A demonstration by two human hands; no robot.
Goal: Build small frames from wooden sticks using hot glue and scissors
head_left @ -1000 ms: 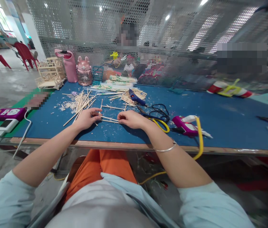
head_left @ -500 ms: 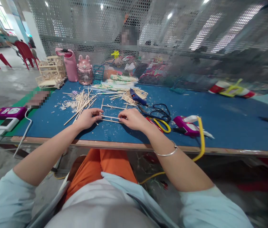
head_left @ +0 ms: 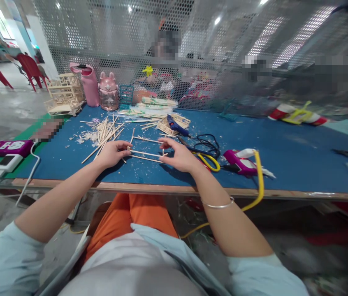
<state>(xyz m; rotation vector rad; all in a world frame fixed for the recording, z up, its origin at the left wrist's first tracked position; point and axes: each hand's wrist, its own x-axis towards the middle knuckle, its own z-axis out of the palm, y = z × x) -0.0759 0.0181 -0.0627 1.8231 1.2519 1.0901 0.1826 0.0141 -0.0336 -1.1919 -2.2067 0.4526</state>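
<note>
A thin wooden stick frame lies on the blue mat in front of me, with long parallel sticks and short uprights at its corners. My left hand pinches the frame's left near corner between thumb and fingers. At the right end, my right hand has its thumb and fingers spread around a short upright, apart from each other. Loose wooden sticks are heaped beyond my left hand. Past my right hand, a blue glue gun rests on another small stick piece.
Yellow-handled pliers and a purple power strip with a yellow cord lie right. A built stick model, pink bottle and clear-bodied pink bottle stand back left. A perforated metal screen closes the back; a person sits behind it.
My right hand has shifted slightly right and its fingers have spread, uncovering the frame's right upright. My left hand keeps its pinch at the left corner.
</note>
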